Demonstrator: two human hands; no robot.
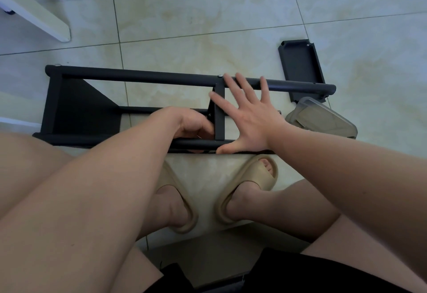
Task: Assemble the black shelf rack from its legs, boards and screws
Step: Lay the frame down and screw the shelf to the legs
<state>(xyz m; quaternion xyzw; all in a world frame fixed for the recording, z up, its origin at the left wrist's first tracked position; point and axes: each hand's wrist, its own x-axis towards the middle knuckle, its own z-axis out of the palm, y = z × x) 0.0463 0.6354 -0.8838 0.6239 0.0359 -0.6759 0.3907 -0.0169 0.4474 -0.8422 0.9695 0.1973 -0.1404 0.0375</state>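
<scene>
Knees and bare forearms fill the near edge of my view, with my feet in tan slippers just beyond. Past them the black rack lies on its side on the tiled floor. Its middle board stands between the near leg and the far leg.

My right hand is spread flat with straight fingers. The fingertips reach the far leg and the thumb lies on the near one; it grips nothing. My left hand is curled in tight at the board's near corner. Whether it pinches a screw or a key, I cannot tell.

I judge this to be the fastening of the middle board. To do it well, I press with the right palm so the board stays square, turn slowly, and back off if the thread binds. A loose board waits at the right, near a clear plastic container.
</scene>
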